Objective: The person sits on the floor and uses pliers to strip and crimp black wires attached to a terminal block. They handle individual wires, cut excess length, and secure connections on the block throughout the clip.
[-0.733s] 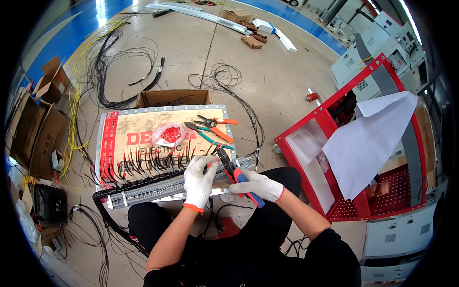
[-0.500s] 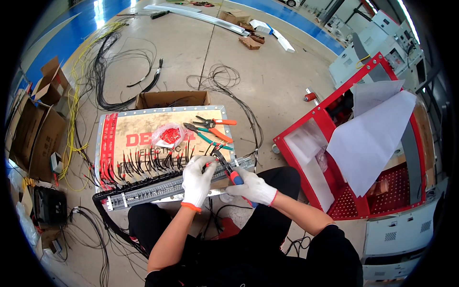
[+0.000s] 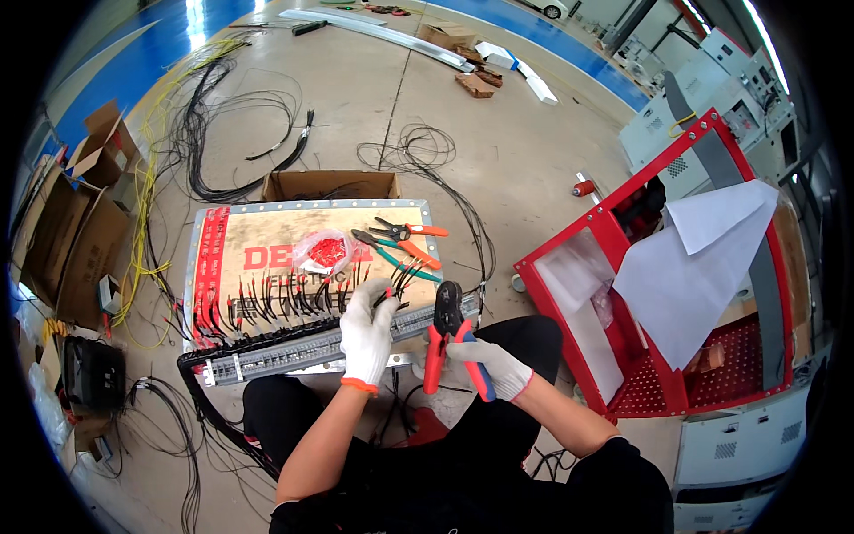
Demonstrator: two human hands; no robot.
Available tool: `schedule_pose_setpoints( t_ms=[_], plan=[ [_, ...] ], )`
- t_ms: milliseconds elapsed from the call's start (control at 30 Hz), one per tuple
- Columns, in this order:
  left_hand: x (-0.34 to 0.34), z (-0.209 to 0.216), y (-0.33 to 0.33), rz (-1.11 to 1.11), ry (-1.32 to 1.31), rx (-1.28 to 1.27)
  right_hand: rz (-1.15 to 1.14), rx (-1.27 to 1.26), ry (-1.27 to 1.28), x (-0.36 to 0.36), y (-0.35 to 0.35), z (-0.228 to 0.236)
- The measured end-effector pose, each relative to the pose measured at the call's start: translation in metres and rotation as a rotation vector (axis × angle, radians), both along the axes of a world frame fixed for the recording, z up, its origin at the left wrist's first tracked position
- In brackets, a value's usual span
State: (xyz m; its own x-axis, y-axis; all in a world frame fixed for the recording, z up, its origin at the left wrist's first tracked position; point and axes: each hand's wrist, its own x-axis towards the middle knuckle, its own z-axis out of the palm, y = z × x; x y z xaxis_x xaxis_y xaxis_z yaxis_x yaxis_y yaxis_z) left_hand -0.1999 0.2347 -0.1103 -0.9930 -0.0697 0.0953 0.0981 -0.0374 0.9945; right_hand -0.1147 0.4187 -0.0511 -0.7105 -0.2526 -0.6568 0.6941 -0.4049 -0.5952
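In a white glove, my left hand [image 3: 366, 334] pinches a black wire with a red tip [image 3: 389, 293] above the right end of a long grey slotted strip [image 3: 285, 359]. My right hand [image 3: 500, 367], also gloved, holds crimping pliers [image 3: 447, 311] by one side of their red and blue handles. The handles are spread, and the jaws point away from me, apart from the wire. A row of black wires [image 3: 289, 298], many red-tipped, stands up along the strip. Beyond them lies a clear bag of small red terminals [image 3: 326, 252], beside green-handled cutters [image 3: 393, 255] and orange-handled strippers [image 3: 412, 230].
A wooden box top [image 3: 258, 227] with a metal edge bears the work. To the right stands a red metal frame [image 3: 569, 218] with white sheets [image 3: 698, 267] over it. Cardboard boxes [image 3: 67, 240] are at left. Cable coils [image 3: 200, 133] lie on the floor.
The crimping pliers have come away from the wire at my left hand, moving right and turning upright, with their handles spread apart. My left hand stays at the wires.
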Motion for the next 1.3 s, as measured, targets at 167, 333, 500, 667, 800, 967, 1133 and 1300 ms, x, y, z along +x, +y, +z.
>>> schedule_pose_setpoints(
  t_ms=[167, 333, 500, 667, 800, 967, 1133, 1300],
  plan=[
    [0.002, 0.001, -0.006, 0.053, -0.035, -0.102, 0.110, -0.021, -0.020, 0.006, -0.004, 0.021],
    [0.003, 0.006, -0.012, 0.072, 0.099, -0.190, 0.221, 0.133, 0.065, 0.003, -0.011, 0.024],
    [0.010, 0.025, -0.013, -0.023, -0.141, -0.093, 0.299, 0.303, 0.102, -0.016, -0.010, 0.026],
    [0.004, 0.003, -0.015, -0.067, -0.038, -0.066, 0.386, 0.476, 0.119, -0.035, -0.013, 0.040],
    [0.004, 0.014, -0.013, -0.150, 0.000, -0.218, 0.481, 0.547, 0.103, -0.040, -0.005, 0.046],
    [0.005, 0.016, -0.012, -0.156, 0.003, -0.256, 0.540, 0.579, 0.115, -0.043, -0.007, 0.055],
    [0.005, 0.018, -0.012, -0.168, -0.010, -0.256, 0.569, 0.627, 0.116, -0.042, -0.006, 0.043],
    [0.006, 0.019, -0.012, -0.161, -0.015, -0.238, 0.457, 0.545, 0.098, -0.040, -0.004, 0.050]
  ],
)
